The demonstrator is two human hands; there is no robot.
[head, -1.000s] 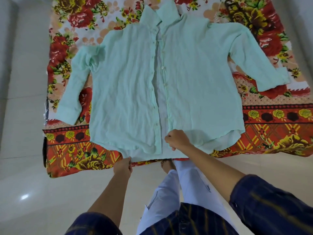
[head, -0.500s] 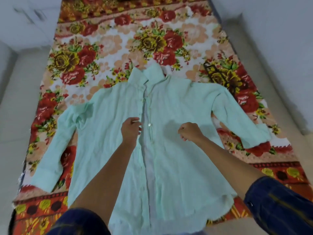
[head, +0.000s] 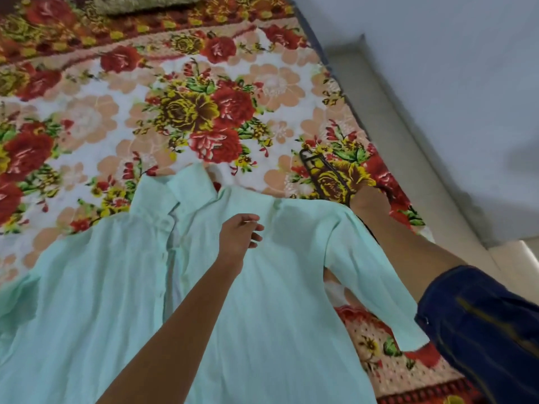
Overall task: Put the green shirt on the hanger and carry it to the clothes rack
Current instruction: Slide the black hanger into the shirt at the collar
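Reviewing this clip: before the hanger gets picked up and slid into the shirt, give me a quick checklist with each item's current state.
1. Green shirt spread flat on the floral bedsheet: ok.
2. Placket open at the front: ok.
3. Black hanger within reach beside the shirt's shoulder: ok.
4. Right hand closed on the hanger: cannot tell, the hand covers it.
5. Left hand free over the chest: ok.
6. Clothes rack in view: not ok.

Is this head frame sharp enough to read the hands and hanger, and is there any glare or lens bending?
Head view: soft overall, with motion blur on the left hand and right hand; the black hanger is thin but readable on the floral sheet; lighting is flat, no glare on the green shirt; wide-angle bending tilts the wall.
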